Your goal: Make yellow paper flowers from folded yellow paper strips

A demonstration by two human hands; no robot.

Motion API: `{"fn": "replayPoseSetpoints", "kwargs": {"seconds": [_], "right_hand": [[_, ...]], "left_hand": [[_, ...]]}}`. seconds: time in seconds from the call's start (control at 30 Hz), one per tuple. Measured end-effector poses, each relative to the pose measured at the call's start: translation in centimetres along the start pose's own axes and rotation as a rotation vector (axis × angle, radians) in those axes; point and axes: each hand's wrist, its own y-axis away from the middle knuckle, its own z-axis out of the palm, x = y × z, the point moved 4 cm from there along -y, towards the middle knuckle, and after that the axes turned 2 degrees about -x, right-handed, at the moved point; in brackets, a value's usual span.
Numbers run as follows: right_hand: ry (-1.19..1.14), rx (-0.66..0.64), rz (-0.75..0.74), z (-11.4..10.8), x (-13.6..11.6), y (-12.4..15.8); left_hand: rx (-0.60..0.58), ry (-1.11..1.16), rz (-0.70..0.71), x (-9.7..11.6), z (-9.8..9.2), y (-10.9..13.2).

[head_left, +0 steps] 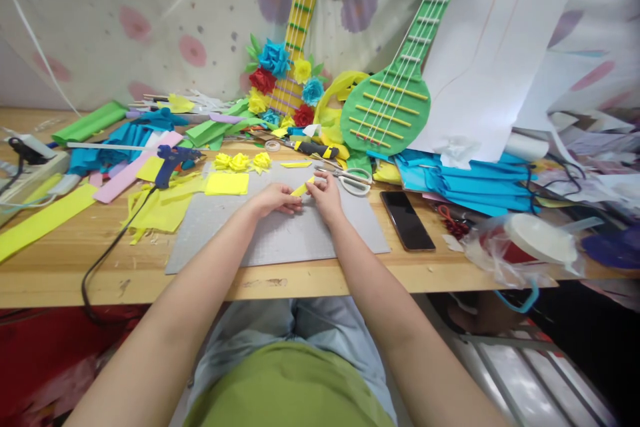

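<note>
Between my two hands a small strip of yellow crepe paper (301, 189) is held above the grey cutting mat (280, 240). My left hand (278, 199) pinches its lower left end, and the fingers of my right hand (326, 195) close on its upper right end. To the left on the mat lie a flat yellow paper rectangle (227, 184) and several yellow paper flowers (240, 162). Another narrow yellow piece (295, 165) rests just beyond my hands. White-handled scissors (355, 181) lie close to my right hand.
A blue glue gun (166, 165) trails its cord at left. A black phone (407, 220) lies right of the mat, near a bagged cup (530, 240). Behind stand a green paper instrument (387, 110) and a yellow one (300, 20) with flowers. Blue crepe paper (465, 180) is piled at right.
</note>
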Motion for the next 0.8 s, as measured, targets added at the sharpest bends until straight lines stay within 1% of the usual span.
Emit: {"fn": "replayPoseSetpoints", "kwargs": {"seconds": [0.1, 0.3, 0.4, 0.53, 0.67, 0.8], "right_hand": [[0.031, -0.006, -0.016, 0.1, -0.1, 0.2], [0.076, -0.001, -0.064, 0.3, -0.4, 0.5], [0.059, 0.005, -0.034, 0.2, -0.4, 0.5], [0.022, 0.003, 0.0, 0.3, -0.3, 0.4], [0.014, -0.001, -0.008, 0.3, -0.3, 0.4], [0.02, -0.001, -0.015, 0.3, -0.3, 0.4]], "left_hand": [[-0.048, 0.021, 0.019, 0.0, 0.0, -0.2], [-0.012, 0.072, 0.056, -0.3, -0.4, -1.0], [-0.001, 0.093, 0.065, -0.5, -0.4, -1.1], [-0.029, 0.109, 0.058, -0.5, -0.5, -1.1], [-0.066, 0.108, 0.043, -0.5, -0.5, -1.1], [-0.076, 0.097, 0.033, -0.4, -0.4, -1.0]]}}
